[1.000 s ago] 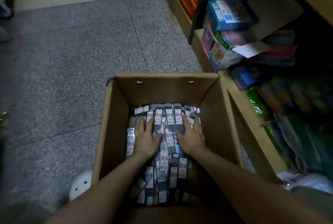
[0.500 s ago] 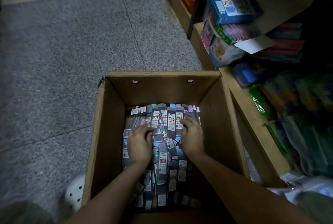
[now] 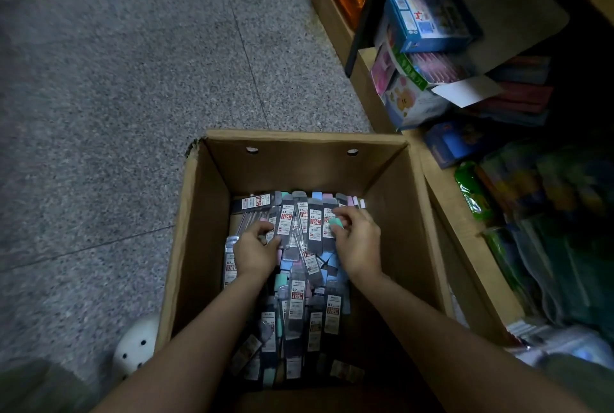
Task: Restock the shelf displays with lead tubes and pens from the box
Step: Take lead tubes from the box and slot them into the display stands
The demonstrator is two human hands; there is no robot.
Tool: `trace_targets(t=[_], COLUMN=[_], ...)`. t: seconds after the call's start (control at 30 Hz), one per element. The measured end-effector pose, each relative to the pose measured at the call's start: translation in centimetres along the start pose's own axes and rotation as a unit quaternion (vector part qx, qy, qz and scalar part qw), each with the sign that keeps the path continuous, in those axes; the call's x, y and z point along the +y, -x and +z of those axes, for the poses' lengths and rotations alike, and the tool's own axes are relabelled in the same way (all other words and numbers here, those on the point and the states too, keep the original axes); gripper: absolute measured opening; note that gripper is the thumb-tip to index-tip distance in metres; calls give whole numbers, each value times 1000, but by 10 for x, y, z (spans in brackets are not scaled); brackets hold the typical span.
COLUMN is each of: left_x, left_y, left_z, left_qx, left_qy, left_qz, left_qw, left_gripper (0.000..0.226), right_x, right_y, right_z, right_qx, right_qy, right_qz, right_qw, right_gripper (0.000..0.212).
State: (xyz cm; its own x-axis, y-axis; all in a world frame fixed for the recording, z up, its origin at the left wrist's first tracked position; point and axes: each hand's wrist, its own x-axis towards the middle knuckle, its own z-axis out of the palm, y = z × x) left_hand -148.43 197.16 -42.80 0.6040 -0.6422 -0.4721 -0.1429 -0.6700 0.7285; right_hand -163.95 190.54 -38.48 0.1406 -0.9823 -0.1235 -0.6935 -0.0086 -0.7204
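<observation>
An open cardboard box (image 3: 199, 233) stands on the floor, filled with several flat lead tube packs (image 3: 297, 304) with red price labels and pastel caps. Both my hands are down inside it. My left hand (image 3: 254, 253) curls its fingers round a bunch of packs at the left of the far row. My right hand (image 3: 357, 245) curls round the packs at the right of that row, a mint-green cap showing by its fingers. Between the hands lies a row of upright-labelled packs (image 3: 314, 226).
A wooden shelf unit (image 3: 465, 233) runs along the right, holding coloured boxes (image 3: 428, 22) and wrapped goods. Grey speckled floor (image 3: 116, 97) lies to the left and beyond the box. My white perforated shoe (image 3: 136, 346) is beside the box's near left corner.
Both hands went from lying flat on the packs to curling their fingers round packs of the far row. The view shifted slightly.
</observation>
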Motion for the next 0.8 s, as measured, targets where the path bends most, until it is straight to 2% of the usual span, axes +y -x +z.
trace_targets(t=[0.13, 0.23, 0.37, 0.47, 0.6, 0.7, 0.8], left_x=[3, 4, 4, 3, 3, 6, 20], left_y=[-2, 1, 5, 12, 14, 11, 11], left_z=[1, 1, 0, 2, 2, 0, -6], left_qx=[7, 15, -6, -17, -7, 5, -34], left_qy=[43, 31, -35, -76, -74, -60, 14], left_qz=[-12, -6, 55, 93, 76, 82, 81], left_qw=[999, 999, 998, 993, 994, 995, 996], left_gripper=[22, 29, 28, 41, 52, 40, 28], right_x=[-14, -13, -3, 4, 4, 2, -4], right_y=[-10, -12, -11, -11, -10, -5, -1], right_z=[-8, -8, -2, 1, 1, 1, -6], right_qx=[24, 3, -6, -13, -48, -115, -108], right_qy=[-62, -132, -197, -196, -188, -192, -176], right_qz=[-15, 56, 157, 206, 202, 196, 159], right_qw=[998, 990, 968, 959, 960, 955, 965], right_gripper=[21, 22, 18, 20, 28, 36, 39])
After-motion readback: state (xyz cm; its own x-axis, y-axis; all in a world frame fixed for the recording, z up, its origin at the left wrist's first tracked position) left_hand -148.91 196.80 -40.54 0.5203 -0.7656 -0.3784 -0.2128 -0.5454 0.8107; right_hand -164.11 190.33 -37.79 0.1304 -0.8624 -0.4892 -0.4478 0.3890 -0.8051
